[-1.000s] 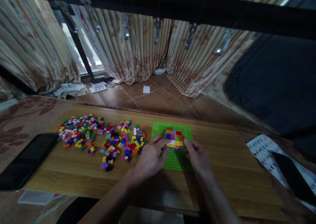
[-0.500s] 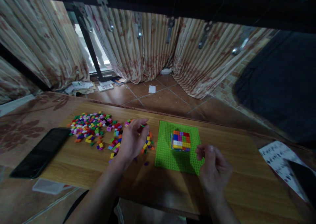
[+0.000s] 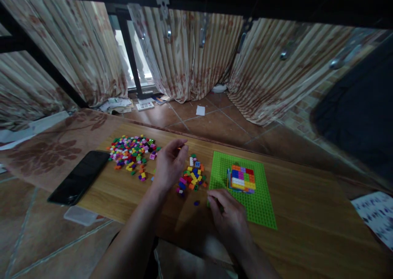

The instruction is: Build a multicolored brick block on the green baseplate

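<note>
A green studded baseplate (image 3: 260,209) lies on the wooden table (image 3: 307,230). On it stands a small multicoloured brick block (image 3: 241,178). My right hand (image 3: 229,217) rests at the plate's near left corner, with curled fingers gripping its edge. My left hand (image 3: 168,164) hovers over the loose small bricks (image 3: 193,176) left of the plate. Its thumb and fingers are pinched together around a tiny brick that barely shows. A larger heap of coloured bricks (image 3: 132,150) lies farther left.
A black phone (image 3: 80,176) lies at the table's left end, with a clear plastic piece (image 3: 81,215) by the near edge. A printed sheet (image 3: 377,217) sits at the far right. Beyond the table are a tiled floor, scattered papers and curtains.
Both hands left the brick block. My left hand went left over the loose bricks and pinched shut. My right hand dropped to the plate's near left corner. The view swung left.
</note>
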Demonstrator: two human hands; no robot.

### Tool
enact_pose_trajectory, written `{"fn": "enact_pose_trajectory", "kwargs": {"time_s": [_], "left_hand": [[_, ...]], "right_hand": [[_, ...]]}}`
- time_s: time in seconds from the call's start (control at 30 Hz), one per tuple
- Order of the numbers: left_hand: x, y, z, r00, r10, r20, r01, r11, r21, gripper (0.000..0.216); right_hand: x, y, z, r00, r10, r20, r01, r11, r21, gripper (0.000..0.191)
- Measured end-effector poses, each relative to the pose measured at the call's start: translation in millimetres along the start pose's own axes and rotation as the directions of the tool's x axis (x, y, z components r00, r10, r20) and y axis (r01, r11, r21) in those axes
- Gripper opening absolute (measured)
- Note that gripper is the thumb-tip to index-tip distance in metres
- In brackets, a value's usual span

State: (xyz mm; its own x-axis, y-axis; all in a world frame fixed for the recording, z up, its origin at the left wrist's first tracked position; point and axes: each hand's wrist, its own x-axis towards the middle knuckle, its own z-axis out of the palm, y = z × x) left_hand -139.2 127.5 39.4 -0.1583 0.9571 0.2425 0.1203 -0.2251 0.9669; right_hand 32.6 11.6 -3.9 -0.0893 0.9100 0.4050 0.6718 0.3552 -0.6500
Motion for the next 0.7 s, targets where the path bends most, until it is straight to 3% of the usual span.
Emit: {"fn": "enact_pose_trajectory", "kwargs": {"time_s": [0.5, 0.7], "left_hand": [[2.8, 1.4, -10.6, 1.000, -0.016, 0.006, 0.016, 1.000, -0.021, 0.027], [1.0, 2.2, -10.2, 0.999, -0.031, 0.017, 0.031, 0.999, -0.026, 0.023]], "right_hand": [[16.1, 2.4, 31.1, 0.996, 0.035, 0.076, -0.020, 0.982, -0.190, 0.019], [19.0, -0.4, 35.5, 0.999, 0.010, 0.046, -0.004, 0.991, -0.134, 0.014]]}}
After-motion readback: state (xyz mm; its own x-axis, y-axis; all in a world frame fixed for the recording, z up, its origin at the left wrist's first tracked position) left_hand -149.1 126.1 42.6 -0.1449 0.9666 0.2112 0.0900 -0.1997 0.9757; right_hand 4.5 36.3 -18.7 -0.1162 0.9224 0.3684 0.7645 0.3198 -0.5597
